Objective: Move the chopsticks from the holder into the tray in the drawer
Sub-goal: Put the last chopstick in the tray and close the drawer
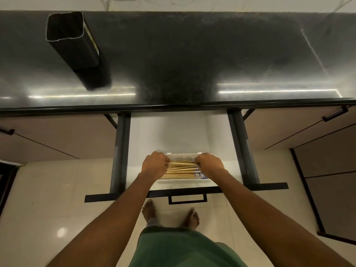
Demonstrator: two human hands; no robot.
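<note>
1. Standing on the dark polished stone countertop [192,54], far beyond the left hand [154,165] and to its left, is the tall black rectangular metal holder [71,45]. No sticks show in its open mouth, so the transfer looks all but done.
2. The left hand's fingers curl onto the plain tips of the pale wooden chopsticks with blue-and-white patterned ends [182,169]. These lie flat in the shallow white plastic tray [181,181] inside the open white-floored drawer [179,132]. Risk: one tip juts past the knuckles, and an uneven squeeze could lever that stick over the rim.
3. Between the hands the sticks run roughly parallel, a few of them crossing. Risk: letting go while they cross could leave them heaped, free to roll.
4. The right hand [209,164] curls its fingers onto the patterned ends, so the hands sit apart, one at each end of the bundle. Risk: pressing inward from both ends could bow the bundle upward, or skid the light tray across the smooth drawer floor.
5. Counts, left to right:
   - one holder
   - one left hand
   - roughly eight chopstick shafts visible (overlap prevents an exact tally)
   - one tray
   - one right hand
   - one drawer
</note>
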